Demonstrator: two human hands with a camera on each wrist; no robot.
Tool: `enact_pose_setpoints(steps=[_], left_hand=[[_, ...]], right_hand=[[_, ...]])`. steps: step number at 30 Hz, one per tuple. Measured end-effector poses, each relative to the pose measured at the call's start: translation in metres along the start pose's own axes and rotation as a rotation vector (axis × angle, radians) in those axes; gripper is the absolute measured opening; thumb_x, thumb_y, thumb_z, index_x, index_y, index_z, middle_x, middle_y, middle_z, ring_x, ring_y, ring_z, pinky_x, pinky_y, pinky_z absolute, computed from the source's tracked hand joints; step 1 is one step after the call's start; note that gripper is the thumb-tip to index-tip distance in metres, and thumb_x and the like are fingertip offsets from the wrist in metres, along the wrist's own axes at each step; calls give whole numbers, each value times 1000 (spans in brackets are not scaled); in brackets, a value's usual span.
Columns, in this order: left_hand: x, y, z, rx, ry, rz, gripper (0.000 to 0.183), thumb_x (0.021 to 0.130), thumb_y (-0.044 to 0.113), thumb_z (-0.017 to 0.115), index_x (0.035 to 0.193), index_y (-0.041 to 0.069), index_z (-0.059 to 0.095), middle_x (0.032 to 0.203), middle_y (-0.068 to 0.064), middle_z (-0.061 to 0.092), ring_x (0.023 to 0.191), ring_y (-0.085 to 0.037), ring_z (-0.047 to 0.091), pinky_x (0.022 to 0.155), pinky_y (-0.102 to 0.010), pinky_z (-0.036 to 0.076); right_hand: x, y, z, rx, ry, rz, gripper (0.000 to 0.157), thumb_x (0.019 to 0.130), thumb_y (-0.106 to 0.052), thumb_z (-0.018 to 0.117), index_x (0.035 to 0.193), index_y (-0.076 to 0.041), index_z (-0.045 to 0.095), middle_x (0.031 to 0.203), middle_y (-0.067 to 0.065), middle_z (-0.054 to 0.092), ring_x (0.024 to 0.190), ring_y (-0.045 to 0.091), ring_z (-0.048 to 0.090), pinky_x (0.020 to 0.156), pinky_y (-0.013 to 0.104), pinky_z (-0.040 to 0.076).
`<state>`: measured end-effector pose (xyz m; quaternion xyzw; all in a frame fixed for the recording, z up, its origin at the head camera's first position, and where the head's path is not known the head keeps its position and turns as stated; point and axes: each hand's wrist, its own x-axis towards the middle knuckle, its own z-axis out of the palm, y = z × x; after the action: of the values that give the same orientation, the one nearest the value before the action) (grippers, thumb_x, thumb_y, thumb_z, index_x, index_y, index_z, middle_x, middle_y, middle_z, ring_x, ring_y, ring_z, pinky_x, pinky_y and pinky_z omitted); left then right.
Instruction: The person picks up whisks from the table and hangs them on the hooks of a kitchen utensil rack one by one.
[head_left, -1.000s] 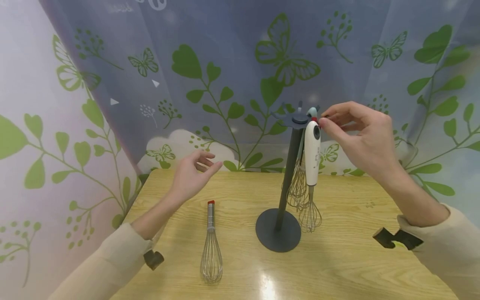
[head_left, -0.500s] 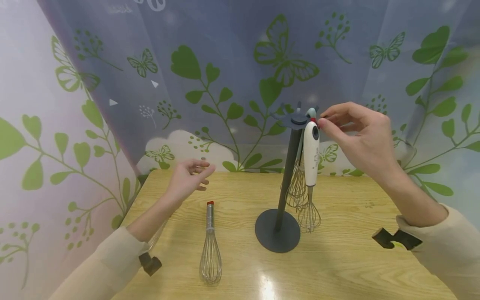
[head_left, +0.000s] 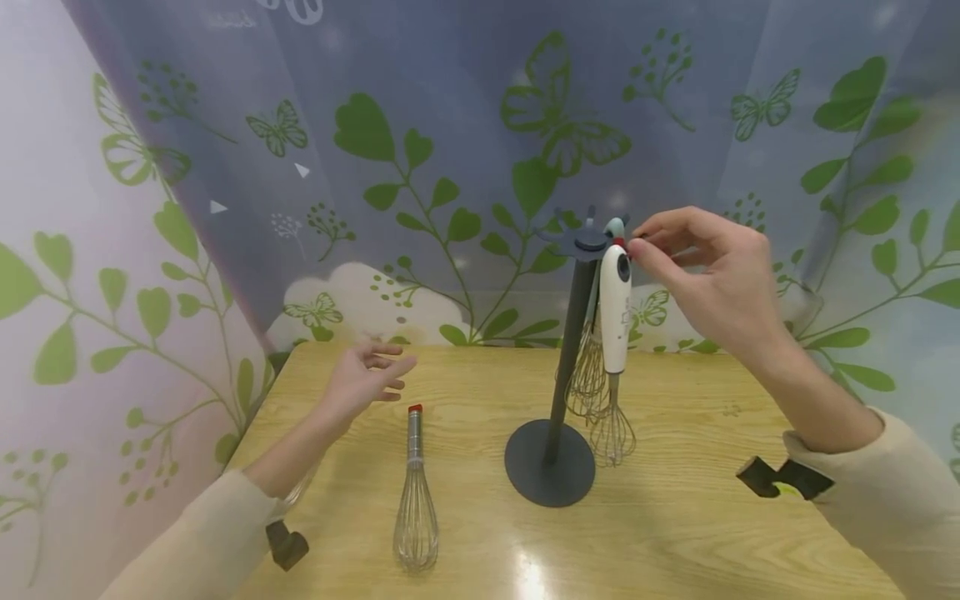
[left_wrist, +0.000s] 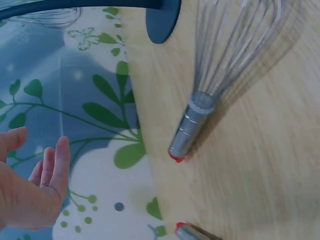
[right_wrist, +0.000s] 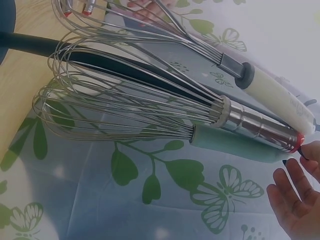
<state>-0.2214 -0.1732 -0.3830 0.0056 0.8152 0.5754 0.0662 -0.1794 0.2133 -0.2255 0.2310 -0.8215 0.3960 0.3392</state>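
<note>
At the top of a dark whisk stand, my right hand pinches the red-capped end of a steel whisk between thumb and fingers. That whisk hangs between a white-handled whisk and one with a pale green handle. The white handle hides most of the steel one in the head view. My left hand hovers over the table's back left, fingers loose, holding nothing. A red-capped steel whisk lies on the table just in front of it.
The wooden table backs onto a patterned cloth. Another red-ended whisk lies at the left, mostly hidden behind my left wrist in the head view. The stand's round base rests mid-table; other hooks spread from its top.
My left hand has lowered and drawn back to the left, its fingers spreading. The right hand has stayed at the stand's top; the whole view has shifted slightly.
</note>
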Motion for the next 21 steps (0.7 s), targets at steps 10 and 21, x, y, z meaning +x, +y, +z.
enact_pose_setpoints(steps=[10,21], left_hand=[[1,-25,-2,-33,6,-82,58,88,35,72,132,3,52,125,-24,61,88,-22,71,80,-36,61],[8,-57,9,-34,11,-161,58,88,29,72,133,1,49,125,-26,60,96,-33,69,84,-41,60]], right_hand=[[0,0,0,4,-2,-5,9,86,-13,74,94,-10,73,78,-21,66,69,-2,64,66,10,52],[-1,1,0,11,2,-4,9,86,-13,74,94,-10,73,78,-20,66,69,-1,64,66,11,52]])
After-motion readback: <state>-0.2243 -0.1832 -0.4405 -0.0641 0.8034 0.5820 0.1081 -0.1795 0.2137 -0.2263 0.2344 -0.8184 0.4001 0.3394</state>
